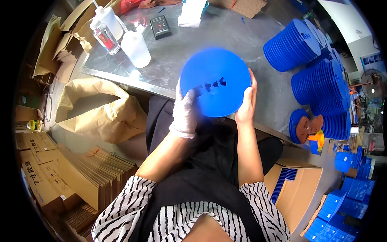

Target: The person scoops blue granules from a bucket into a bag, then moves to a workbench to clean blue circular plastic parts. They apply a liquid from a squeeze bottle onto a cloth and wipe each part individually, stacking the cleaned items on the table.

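A blue reel (217, 72), the landmark for all places here, is held between two hands across the near edge of the grey bench (234, 32); whether it touches the bench cannot be told. The gloved left hand (185, 111) grips its left rim, thumb laid on the face beside the slots; the bare right hand (246, 105) holds its right rim, thumb along the edge. The chief hazard appears to be a slip: the rim looks smooth, and a slack hold on either side could let the reel tip toward the black apron (201, 157) below it. Hard thumb pressure might also flex or mark the face, should it prove thin. A wide swing leftward could strike the white bottle (136, 48) at the reel's upper left and topple it; one rightward could upset the leaning stack of blue reels (290, 46) to the reel's right.
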Available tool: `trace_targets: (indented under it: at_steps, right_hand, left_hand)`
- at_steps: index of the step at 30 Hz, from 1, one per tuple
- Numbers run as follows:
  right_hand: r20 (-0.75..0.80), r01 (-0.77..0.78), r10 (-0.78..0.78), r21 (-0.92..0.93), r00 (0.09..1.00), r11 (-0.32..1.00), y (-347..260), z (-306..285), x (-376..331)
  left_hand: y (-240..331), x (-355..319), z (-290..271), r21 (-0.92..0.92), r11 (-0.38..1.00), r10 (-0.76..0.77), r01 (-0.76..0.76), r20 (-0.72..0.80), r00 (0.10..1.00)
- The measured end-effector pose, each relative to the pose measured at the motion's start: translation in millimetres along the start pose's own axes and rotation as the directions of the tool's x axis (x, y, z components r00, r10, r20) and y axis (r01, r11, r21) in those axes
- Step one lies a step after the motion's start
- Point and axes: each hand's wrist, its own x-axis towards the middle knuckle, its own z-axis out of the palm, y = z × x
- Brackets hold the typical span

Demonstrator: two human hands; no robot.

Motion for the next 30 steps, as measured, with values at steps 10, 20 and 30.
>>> trace_targets:
  at_steps: [10,20,30]
  right_hand:
    - [0.016,-0.279,0.284,-0.133,0.959,0.951,26,-8,7]
    - [0.003,-0.002,0.001,0.241,1.0,0.971,-39,12,8]
    - [0.129,-0.103,0.055,0.407,0.99,0.907,-86,18,-13]
  left_hand:
    - [-4,10,-25,0.666,0.744,-0.075,0.055,0.002,0.997]
    - [31,1,1,0.777,0.582,0.27,-0.238,0.091,0.958]
    - [83,0,9,0.178,0.976,-0.145,0.128,0.084,0.986]
